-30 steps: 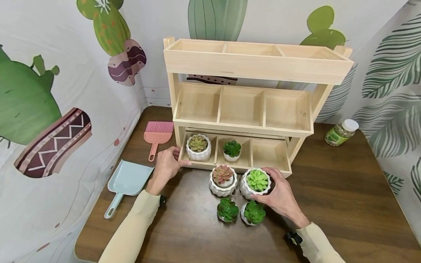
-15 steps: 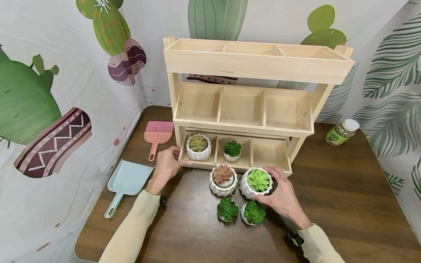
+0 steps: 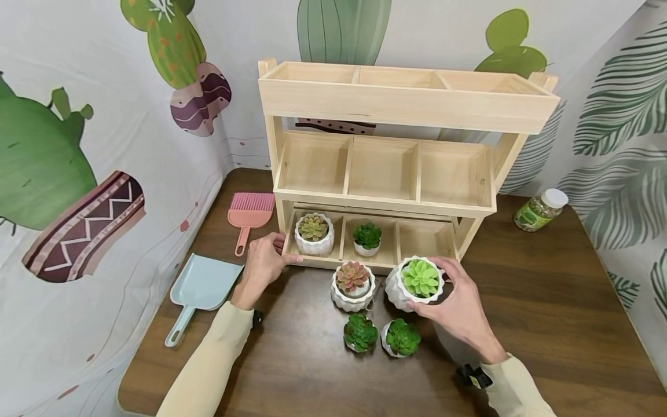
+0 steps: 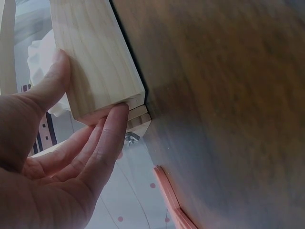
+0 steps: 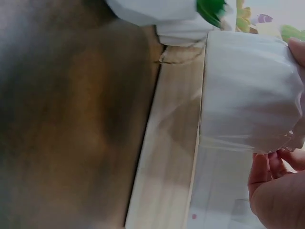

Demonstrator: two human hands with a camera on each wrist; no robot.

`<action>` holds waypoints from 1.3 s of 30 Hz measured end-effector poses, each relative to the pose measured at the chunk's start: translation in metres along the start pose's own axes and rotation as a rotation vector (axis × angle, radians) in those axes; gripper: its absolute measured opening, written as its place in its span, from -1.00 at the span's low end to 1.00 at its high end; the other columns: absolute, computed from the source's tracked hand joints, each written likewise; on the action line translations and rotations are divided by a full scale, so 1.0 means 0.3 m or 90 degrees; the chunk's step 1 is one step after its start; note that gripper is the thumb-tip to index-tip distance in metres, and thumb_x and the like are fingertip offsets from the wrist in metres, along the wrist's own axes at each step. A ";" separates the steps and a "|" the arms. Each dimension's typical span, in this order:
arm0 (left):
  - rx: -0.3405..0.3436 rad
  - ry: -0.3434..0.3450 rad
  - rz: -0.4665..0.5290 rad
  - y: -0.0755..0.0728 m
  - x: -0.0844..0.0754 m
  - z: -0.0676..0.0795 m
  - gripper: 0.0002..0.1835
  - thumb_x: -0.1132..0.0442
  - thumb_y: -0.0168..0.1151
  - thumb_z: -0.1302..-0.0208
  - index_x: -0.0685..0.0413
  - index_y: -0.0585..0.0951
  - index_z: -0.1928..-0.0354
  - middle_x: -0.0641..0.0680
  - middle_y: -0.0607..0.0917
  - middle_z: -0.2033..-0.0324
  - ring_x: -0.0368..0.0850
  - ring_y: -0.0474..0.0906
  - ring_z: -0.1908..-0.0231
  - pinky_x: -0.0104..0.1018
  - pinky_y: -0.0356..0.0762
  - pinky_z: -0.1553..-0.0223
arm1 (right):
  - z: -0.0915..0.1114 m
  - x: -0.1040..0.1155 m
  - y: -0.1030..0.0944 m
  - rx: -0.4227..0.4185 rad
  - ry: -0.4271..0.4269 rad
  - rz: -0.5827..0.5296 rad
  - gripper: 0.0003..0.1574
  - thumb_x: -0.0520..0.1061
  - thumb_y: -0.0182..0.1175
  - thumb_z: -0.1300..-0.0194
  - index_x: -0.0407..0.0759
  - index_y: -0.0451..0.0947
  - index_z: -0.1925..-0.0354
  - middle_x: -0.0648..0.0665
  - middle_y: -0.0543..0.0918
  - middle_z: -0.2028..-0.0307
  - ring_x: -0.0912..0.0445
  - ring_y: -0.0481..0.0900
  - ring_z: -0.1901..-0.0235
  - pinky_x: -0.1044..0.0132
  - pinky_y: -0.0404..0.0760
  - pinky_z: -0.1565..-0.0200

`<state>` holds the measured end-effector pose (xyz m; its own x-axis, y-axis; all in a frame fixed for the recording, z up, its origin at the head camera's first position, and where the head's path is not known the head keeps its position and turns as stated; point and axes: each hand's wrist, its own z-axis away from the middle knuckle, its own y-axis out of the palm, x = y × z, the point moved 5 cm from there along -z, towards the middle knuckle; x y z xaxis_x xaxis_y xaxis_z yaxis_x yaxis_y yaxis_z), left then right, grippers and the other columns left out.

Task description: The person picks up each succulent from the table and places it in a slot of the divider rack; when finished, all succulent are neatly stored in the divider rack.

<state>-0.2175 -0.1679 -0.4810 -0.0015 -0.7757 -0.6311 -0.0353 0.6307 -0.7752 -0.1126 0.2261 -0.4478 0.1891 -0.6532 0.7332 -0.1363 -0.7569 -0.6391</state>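
My right hand [image 3: 464, 307] grips a potted succulent with bright green leaves [image 3: 420, 278], thumb at the near side of its white ribbed pot. The pot tilts a little and is raised off the table; in the right wrist view the white pot [image 5: 250, 90] is beside the tray's front board. My left hand [image 3: 264, 266] holds the left front corner of the bottom tray of a wooden three-tier plant stand [image 3: 406, 104], thumb over the front board [image 4: 97, 57] and fingers around the end. That tray holds a yellowish succulent [image 3: 315, 234] at left and a small dark green one [image 3: 367, 238] in the middle compartment.
Before the stand are a reddish succulent [image 3: 353, 286] in a white pot and two dark green ones, a left one [image 3: 361, 332] and a right one [image 3: 401, 337]. A blue dustpan [image 3: 204, 282] and pink brush [image 3: 250, 211] lie left; a white-capped jar [image 3: 540, 210] stands right.
My right hand has lifted the bright green succulent off the table, slightly up and to the right, tilting it. My left hand has stayed on the tray corner.
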 end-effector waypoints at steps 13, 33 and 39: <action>0.003 -0.008 0.000 0.002 0.002 -0.001 -0.32 0.06 0.80 -0.01 0.28 0.74 -0.11 0.23 0.89 0.13 0.12 0.83 0.09 0.08 0.70 -0.02 | -0.059 0.019 -0.068 -0.051 -0.021 -0.005 0.07 -0.17 0.80 0.25 -0.21 0.62 -0.29 -0.19 0.67 -0.19 0.56 0.41 -0.07 0.57 0.36 -0.14; 0.001 -0.014 0.001 0.003 0.003 -0.002 -0.32 0.05 0.80 0.00 0.28 0.74 -0.10 0.22 0.89 0.13 0.11 0.83 0.08 0.08 0.70 -0.04 | -0.177 -0.034 -0.093 -0.076 0.059 -0.003 0.07 -0.11 0.77 0.09 -0.30 0.56 -0.36 -0.27 0.64 -0.21 0.20 0.51 -0.11 0.42 0.39 -0.12; 0.001 -0.012 0.008 0.005 0.005 -0.002 -0.33 0.07 0.80 0.00 0.28 0.74 -0.09 0.24 0.89 0.14 0.11 0.84 0.10 0.07 0.72 -0.01 | -0.208 -0.064 -0.096 -0.071 0.088 0.000 0.11 -0.07 0.76 0.05 -0.34 0.52 -0.40 -0.37 0.60 -0.25 -0.20 0.56 -0.23 0.25 0.39 -0.22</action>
<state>-0.2182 -0.1681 -0.4830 0.0167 -0.7669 -0.6416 -0.0331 0.6409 -0.7669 -0.1729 0.2592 -0.4289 0.0546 -0.6446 0.7626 -0.2446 -0.7491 -0.6156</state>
